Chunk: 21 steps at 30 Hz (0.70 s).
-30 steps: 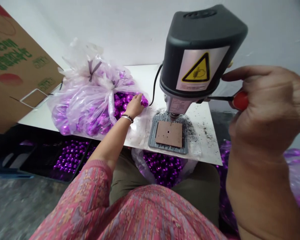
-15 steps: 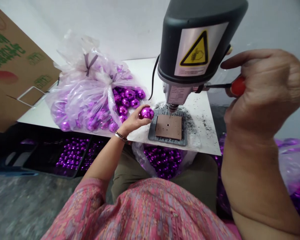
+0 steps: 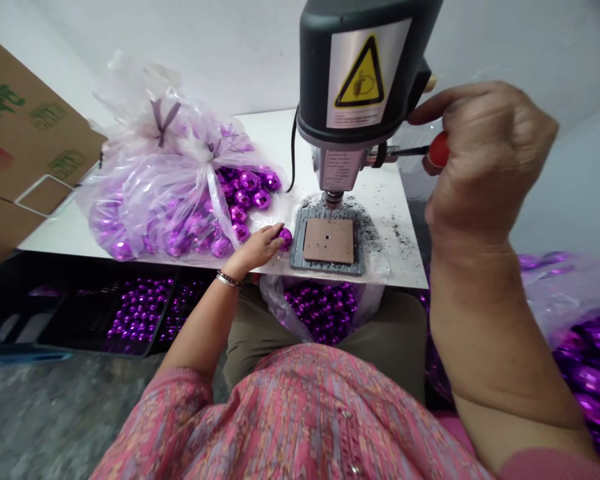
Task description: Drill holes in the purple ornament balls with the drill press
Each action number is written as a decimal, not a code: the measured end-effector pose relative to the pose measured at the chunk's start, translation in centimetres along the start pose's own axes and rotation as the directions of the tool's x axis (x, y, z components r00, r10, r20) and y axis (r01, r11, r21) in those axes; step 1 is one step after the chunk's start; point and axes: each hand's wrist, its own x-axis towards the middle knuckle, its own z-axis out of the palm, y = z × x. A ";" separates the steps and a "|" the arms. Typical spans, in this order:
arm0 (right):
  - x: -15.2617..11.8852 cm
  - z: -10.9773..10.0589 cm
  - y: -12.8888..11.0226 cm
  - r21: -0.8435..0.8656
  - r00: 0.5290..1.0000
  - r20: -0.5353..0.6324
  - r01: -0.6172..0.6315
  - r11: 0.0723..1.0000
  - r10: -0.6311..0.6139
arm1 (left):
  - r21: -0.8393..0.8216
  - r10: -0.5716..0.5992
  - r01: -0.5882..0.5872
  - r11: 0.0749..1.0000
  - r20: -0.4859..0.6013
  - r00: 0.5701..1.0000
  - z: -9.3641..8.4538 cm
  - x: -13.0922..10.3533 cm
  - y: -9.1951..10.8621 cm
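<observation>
My left hand (image 3: 261,248) has its fingers closed on a shiny purple faceted ball (image 3: 285,239), low over the white table, just left of the drill press base (image 3: 296,257). A brown square plate (image 3: 337,248) with a small hole lies on that base. Above the plate, a thin drill bit (image 3: 331,215) points down from the drill press head (image 3: 363,140). My right hand (image 3: 490,157) is wrapped round the red knob (image 3: 438,149) of the feed lever, with the index finger reaching toward the side of the head.
A tied clear bag (image 3: 150,200) of purple balls lies at left, some loose beside it (image 3: 261,199). A cardboard box (image 3: 40,153) stands far left. Dark shavings surround the base. Below the table are an open bag (image 3: 323,313) and a black crate (image 3: 95,327) holding purple balls.
My left hand has lowered the ball from beside the plate toward the table, slightly left and nearer to me. My right hand stays on the lever knob. The whole view has shifted a little.
</observation>
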 end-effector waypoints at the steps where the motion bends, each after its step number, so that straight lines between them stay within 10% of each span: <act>1: 0.0 0.0 0.0 -0.009 1.000 -0.001 0.002 1.000 -0.002 | -0.033 0.003 -0.003 0.999 -0.006 1.000 -0.1 0.1 0.0; 13: -0.7 -0.6 0.0 -0.133 0.999 0.034 0.034 0.990 -0.030 | -0.219 -0.083 0.079 0.972 -0.009 0.997 -0.3 -1.0 0.1; 21: 1.5 0.3 -0.8 -0.171 0.997 -0.009 -0.080 0.982 0.080 | -0.831 -0.078 0.159 0.533 0.139 0.987 0.4 -0.7 2.4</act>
